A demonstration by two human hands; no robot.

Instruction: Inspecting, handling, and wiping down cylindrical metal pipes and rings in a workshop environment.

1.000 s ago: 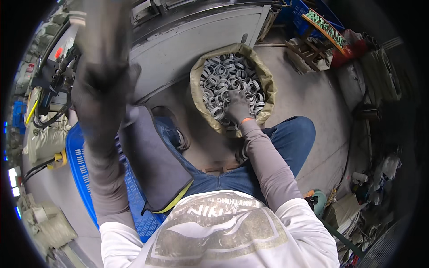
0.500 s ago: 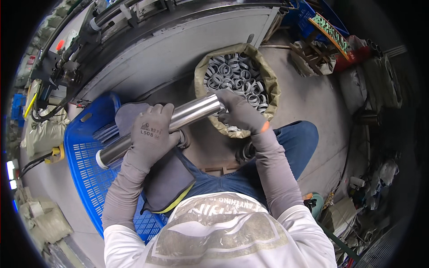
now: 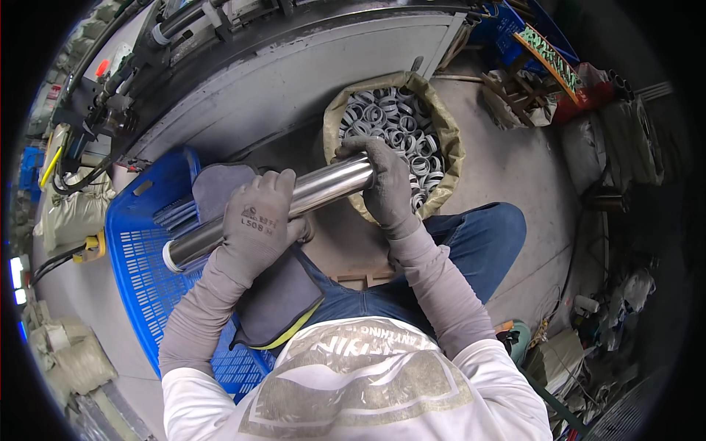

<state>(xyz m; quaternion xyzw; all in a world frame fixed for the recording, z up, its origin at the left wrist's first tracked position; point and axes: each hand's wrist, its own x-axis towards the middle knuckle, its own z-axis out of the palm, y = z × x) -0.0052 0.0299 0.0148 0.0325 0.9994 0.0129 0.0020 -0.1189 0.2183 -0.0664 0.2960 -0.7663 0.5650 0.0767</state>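
A shiny metal tube (image 3: 332, 182) slants across in front of me, its right end higher. My left hand (image 3: 257, 217), in a grey glove, is closed around the tube left of its middle. My gloved right hand (image 3: 386, 187) wraps over the right end and hides it, so I cannot tell what sits there. At the lower left end shows a pale ring or cap (image 3: 169, 256). Just beyond my right hand stands an open sack (image 3: 450, 125), full of grey rings (image 3: 397, 119). Under the tube's left end is a blue plastic basket (image 3: 132, 246).
More metal tubes (image 3: 175, 216) lie in the basket. A dark grey pad (image 3: 276, 305) covers my left thigh. Ahead stands a grey machine cabinet (image 3: 294, 84). Wooden pieces (image 3: 526, 95) and a blue crate (image 3: 507, 37) are at the far right.
My right hand has turned and closed over the tube's right end, where its fingers were at the tip before. The tube and my left hand have shifted slightly to the right.
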